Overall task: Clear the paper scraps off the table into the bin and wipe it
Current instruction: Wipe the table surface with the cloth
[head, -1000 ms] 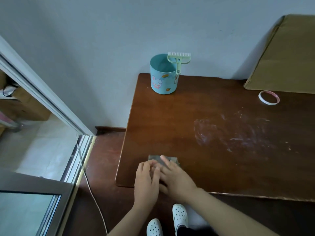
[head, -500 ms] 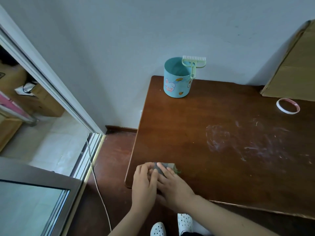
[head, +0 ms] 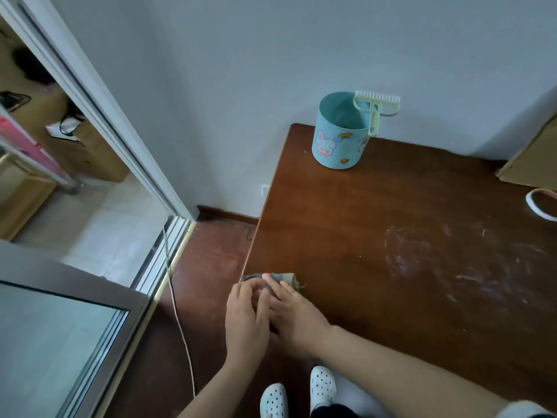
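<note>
Right, both hands, left (head: pixel 247 322) and right (head: pixel 297 315), sit together, fingers flat on the cloth (head: pixel 281 277) at the table (head: pixel 361 230) corner. Probably folding it for wiping. Smears (head: pixel 446 267) mid-table not yet wiped.

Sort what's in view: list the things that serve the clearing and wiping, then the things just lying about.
For the job: grey cloth under the left hand and right hand at the table corner; blue bin; green brush hung on its rim; white smears on the table.
Lying about: tape roll; cardboard; cable on the floor.
</note>
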### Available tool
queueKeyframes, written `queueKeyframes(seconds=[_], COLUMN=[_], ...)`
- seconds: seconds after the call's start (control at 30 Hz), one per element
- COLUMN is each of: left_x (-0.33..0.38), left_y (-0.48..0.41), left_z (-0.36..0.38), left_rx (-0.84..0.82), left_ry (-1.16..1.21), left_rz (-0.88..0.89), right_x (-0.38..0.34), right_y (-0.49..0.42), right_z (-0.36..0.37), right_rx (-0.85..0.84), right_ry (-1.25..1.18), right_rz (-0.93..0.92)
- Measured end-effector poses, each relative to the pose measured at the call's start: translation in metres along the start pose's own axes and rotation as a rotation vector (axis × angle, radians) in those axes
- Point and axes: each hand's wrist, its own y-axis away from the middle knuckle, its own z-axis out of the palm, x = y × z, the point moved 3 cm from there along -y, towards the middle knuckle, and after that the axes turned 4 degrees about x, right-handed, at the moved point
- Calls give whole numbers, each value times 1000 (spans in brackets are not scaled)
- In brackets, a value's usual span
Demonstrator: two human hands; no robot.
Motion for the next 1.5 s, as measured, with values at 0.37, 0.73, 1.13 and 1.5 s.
queueKeyframes(seconds=[0.37,0.73,1.13,1.5], left_x=[-19,-20,28,64], left_y=[2,15,50,68], left_z=[-23,-19,40,93], left_rx=[126,167,-168,-481], left_ry=[14,-27,-92,-195], left_rz=[-76,-44,82,246], right_x=[62,-28,5,61], right_y=[-80,7,144,224], right_z=[-26,20,27,8], right_rx=[-5,67,101,191], right_ry=[-88,-45,-8,-73], right_rz=[343,-61,396,1172])
